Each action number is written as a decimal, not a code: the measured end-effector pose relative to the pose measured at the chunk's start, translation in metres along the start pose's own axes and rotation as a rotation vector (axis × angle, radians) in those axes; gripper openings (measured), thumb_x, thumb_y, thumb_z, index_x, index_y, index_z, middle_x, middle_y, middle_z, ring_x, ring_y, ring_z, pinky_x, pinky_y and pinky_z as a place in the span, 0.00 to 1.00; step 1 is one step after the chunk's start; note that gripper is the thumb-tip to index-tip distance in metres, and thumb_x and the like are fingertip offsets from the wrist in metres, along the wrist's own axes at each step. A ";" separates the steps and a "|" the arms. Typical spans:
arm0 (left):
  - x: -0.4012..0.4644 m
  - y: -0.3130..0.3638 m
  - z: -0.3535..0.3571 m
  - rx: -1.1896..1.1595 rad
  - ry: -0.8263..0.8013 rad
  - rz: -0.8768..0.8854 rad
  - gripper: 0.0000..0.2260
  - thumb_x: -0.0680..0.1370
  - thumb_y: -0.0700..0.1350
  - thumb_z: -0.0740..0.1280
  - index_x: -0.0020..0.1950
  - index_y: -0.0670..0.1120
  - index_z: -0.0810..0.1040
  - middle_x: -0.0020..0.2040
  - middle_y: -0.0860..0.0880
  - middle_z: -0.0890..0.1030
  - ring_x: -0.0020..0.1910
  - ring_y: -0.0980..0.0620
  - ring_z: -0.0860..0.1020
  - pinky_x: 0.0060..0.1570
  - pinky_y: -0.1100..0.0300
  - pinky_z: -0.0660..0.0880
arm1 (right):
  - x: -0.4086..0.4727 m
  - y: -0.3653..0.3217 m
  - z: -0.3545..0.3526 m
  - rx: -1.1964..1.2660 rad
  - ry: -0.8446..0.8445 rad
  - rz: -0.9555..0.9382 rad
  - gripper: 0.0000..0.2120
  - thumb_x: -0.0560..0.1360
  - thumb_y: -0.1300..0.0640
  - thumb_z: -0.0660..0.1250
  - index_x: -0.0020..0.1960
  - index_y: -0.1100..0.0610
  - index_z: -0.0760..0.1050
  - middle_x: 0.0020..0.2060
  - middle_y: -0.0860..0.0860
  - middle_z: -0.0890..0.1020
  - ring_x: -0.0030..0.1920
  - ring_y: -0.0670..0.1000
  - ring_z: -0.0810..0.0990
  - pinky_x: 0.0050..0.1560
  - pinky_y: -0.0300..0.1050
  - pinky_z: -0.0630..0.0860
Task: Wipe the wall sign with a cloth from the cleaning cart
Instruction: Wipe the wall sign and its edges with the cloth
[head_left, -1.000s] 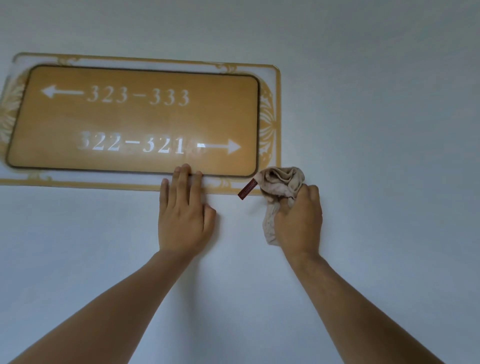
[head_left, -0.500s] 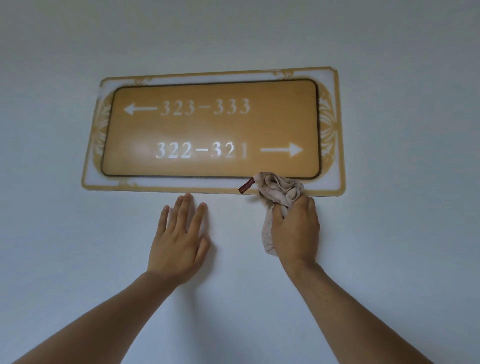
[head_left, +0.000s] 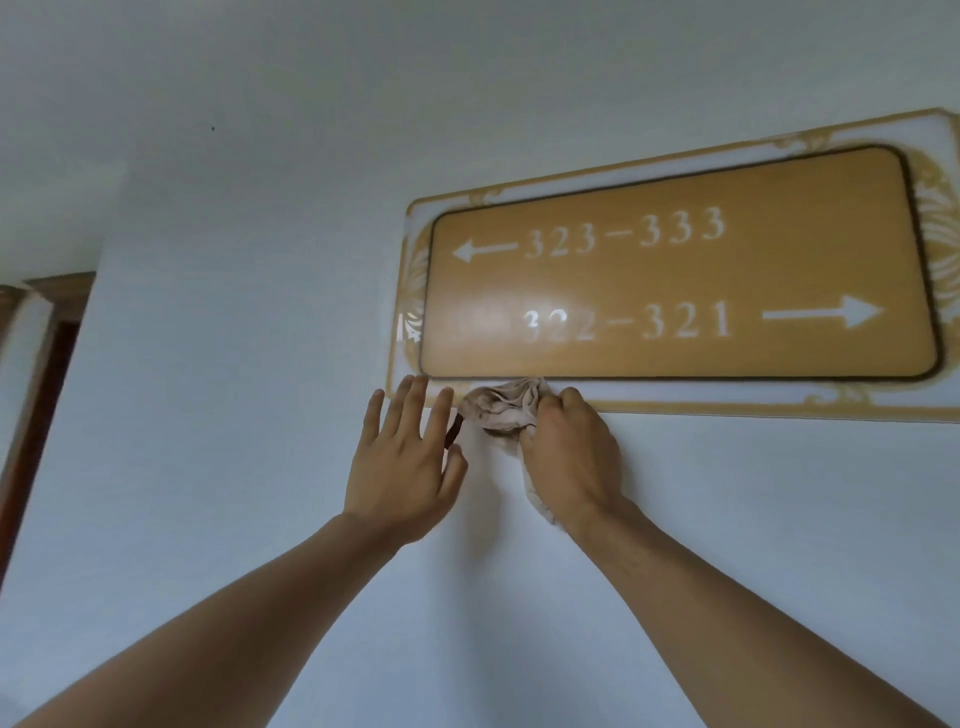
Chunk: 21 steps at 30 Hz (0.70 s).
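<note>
The wall sign (head_left: 675, 270) is a tan panel with white room numbers and arrows inside a white, gold-trimmed border, mounted at the upper right. My right hand (head_left: 569, 457) is closed around a bunched beige cloth (head_left: 504, 404), which presses on the sign's lower border near its left corner. A dark red tag hangs from the cloth's left side. My left hand (head_left: 408, 457) lies flat on the white wall just below that corner, fingers spread, fingertips touching the border's bottom edge.
The white wall (head_left: 234, 364) fills most of the view. A dark wooden door frame (head_left: 47, 364) stands at the far left, past a wall corner. The sign's right end runs out of the picture.
The cloth and my right hand have slid left along the sign's bottom border, from its right part to near its left corner. My view has shifted left, so the sign now sits at the right.
</note>
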<state>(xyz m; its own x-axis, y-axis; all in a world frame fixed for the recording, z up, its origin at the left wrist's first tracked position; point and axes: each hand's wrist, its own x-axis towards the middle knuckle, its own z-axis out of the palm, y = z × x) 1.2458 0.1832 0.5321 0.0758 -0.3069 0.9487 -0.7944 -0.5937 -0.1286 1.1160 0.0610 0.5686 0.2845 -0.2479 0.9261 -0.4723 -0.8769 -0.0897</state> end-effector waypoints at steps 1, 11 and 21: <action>0.002 -0.010 -0.001 0.013 0.003 0.006 0.27 0.79 0.52 0.54 0.75 0.41 0.67 0.75 0.35 0.67 0.76 0.38 0.63 0.75 0.38 0.57 | 0.004 -0.007 0.004 -0.009 0.005 -0.020 0.10 0.78 0.59 0.64 0.58 0.58 0.75 0.55 0.55 0.77 0.54 0.56 0.79 0.45 0.47 0.73; 0.005 -0.093 0.011 0.112 0.018 -0.176 0.29 0.79 0.54 0.49 0.74 0.41 0.67 0.75 0.37 0.68 0.76 0.40 0.62 0.77 0.41 0.54 | 0.026 -0.052 0.049 -0.049 0.096 -0.224 0.12 0.77 0.60 0.67 0.60 0.56 0.74 0.55 0.53 0.77 0.55 0.53 0.78 0.48 0.44 0.73; 0.029 -0.173 0.056 0.029 0.038 -0.170 0.29 0.78 0.54 0.48 0.74 0.41 0.66 0.74 0.38 0.68 0.76 0.41 0.62 0.76 0.43 0.55 | 0.044 -0.123 0.099 -0.027 0.123 -0.289 0.10 0.76 0.62 0.66 0.57 0.58 0.74 0.54 0.54 0.77 0.53 0.53 0.78 0.52 0.45 0.74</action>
<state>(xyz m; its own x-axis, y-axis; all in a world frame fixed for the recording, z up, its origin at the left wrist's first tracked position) 1.4191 0.2352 0.5651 0.1842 -0.1721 0.9677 -0.7542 -0.6561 0.0268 1.2693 0.1166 0.5843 0.3078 0.0636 0.9493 -0.4087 -0.8922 0.1923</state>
